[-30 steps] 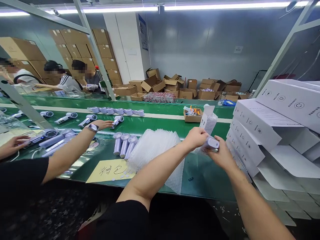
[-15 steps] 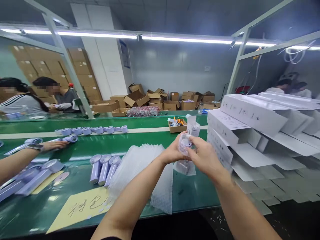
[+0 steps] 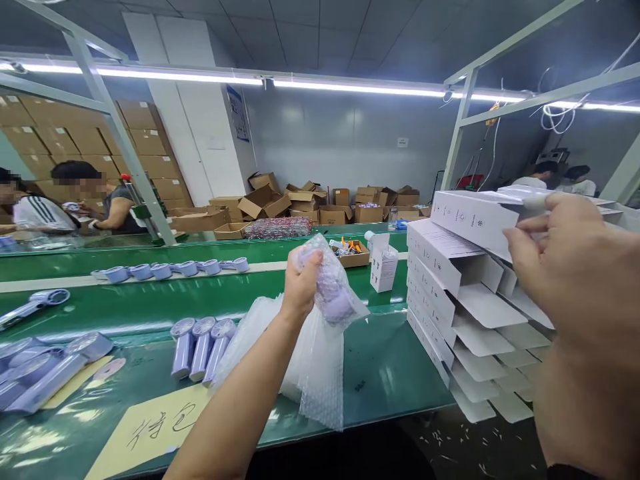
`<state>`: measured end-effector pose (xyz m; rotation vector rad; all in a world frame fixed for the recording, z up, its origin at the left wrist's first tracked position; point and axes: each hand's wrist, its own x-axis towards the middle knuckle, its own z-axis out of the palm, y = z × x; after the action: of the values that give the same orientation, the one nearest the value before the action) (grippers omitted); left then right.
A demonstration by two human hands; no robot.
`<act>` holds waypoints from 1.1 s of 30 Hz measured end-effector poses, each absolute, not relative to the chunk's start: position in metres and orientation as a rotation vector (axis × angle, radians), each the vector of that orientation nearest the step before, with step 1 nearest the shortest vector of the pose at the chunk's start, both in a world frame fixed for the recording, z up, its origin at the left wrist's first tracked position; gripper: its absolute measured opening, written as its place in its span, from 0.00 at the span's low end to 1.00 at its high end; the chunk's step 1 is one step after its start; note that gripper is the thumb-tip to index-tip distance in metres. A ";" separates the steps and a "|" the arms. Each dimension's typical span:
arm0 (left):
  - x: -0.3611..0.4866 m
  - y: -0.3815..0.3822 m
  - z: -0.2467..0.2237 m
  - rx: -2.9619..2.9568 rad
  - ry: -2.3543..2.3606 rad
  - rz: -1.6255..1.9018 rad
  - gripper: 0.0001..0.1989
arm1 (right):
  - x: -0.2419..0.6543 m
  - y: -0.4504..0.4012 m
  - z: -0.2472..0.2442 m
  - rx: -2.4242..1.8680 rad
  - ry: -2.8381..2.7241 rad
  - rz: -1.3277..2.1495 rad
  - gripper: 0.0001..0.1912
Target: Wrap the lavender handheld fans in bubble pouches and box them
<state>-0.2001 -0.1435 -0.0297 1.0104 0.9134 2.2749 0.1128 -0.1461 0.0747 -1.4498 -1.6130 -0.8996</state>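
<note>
My left hand (image 3: pixel 303 283) is wrapped round a purple item in a clear bubble bag (image 3: pixel 334 287), held above a fanned pile of bubble bags (image 3: pixel 320 380). On the right, my right hand (image 3: pixel 560 247) is raised at the top of the stacked white boxes (image 3: pixel 475 223), its fingers curled; what they hold, if anything, is hidden. Three purple handled items (image 3: pixel 203 347) stand left of the bags. An upright white box (image 3: pixel 384 267) with its flap up is beyond the bagged item.
A yellow paper with writing (image 3: pixel 150 433) lies at the front left, near more purple items (image 3: pixel 55 367). Others line the belt (image 3: pixel 187 268). A small carton of parts (image 3: pixel 350 255) is beside the upright box. People work at the far left.
My hands have parted: the left moved left with the bagged item, the right swung right to the box stack. A neighbour's arm has left the left side. The view has shifted slightly.
</note>
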 end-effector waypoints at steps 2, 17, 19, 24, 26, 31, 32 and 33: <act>-0.210 -0.147 -0.024 0.955 0.863 2.311 0.20 | 0.099 -0.158 0.081 -1.344 -1.683 -1.057 0.15; -0.262 -0.168 0.002 0.203 0.787 2.717 0.14 | 0.041 -0.167 0.006 -0.681 -2.444 -0.870 0.16; -0.249 -0.161 0.006 0.236 0.770 2.648 0.15 | 0.037 -0.156 -0.005 -0.708 -2.539 -0.816 0.18; -0.197 -0.139 0.008 0.491 0.743 2.550 0.16 | 0.023 -0.134 -0.031 -0.693 -2.824 -0.611 0.19; -0.179 -0.129 -0.005 0.642 0.823 2.519 0.18 | 0.021 -0.127 -0.042 -0.712 -2.848 -0.523 0.20; -0.165 -0.116 -0.061 1.028 1.213 2.521 0.20 | 0.034 -0.121 -0.067 -0.682 -2.695 -0.092 0.19; -0.166 -0.116 -0.070 1.046 1.259 2.501 0.20 | 0.038 -0.123 -0.071 -0.685 -2.662 0.002 0.18; -0.167 -0.117 -0.077 1.056 1.279 2.474 0.20 | 0.042 -0.125 -0.075 -0.701 -2.639 0.090 0.19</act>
<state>-0.1666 -0.1174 -0.0769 1.0559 1.2789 2.4745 0.0415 -0.1251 -0.0747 -0.7005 -2.6385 0.0900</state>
